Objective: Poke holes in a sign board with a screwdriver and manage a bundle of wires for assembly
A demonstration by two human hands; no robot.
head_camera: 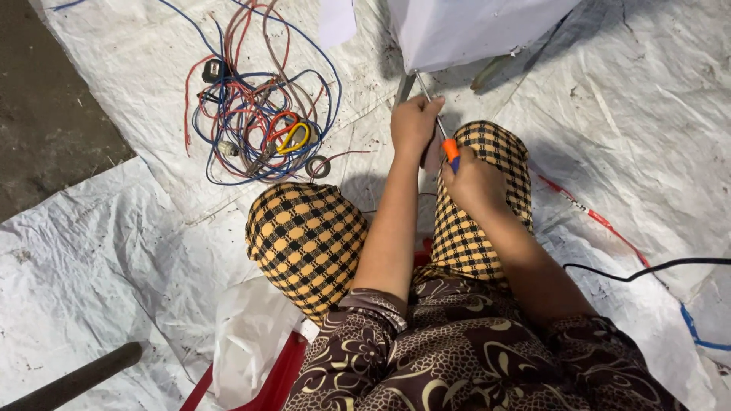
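A screwdriver (pixel 450 146) with an orange and blue handle points up toward the underside of a white boxy object (pixel 464 27) at the top. My right hand (pixel 474 181) is closed around the handle. My left hand (pixel 413 123) is closed around the metal shaft near its tip, just below the white object. Both hands hover above my knees, which are covered in yellow and black checked cloth (pixel 308 232).
A tangle of red, blue and brown wires (pixel 255 106) with a yellow loop lies at upper left on the white plastic sheet (pixel 122 251). A black cable (pixel 647 268) runs in from the right. A red stool edge (pixel 266 380) and a dark pipe (pixel 72 380) sit at bottom left.
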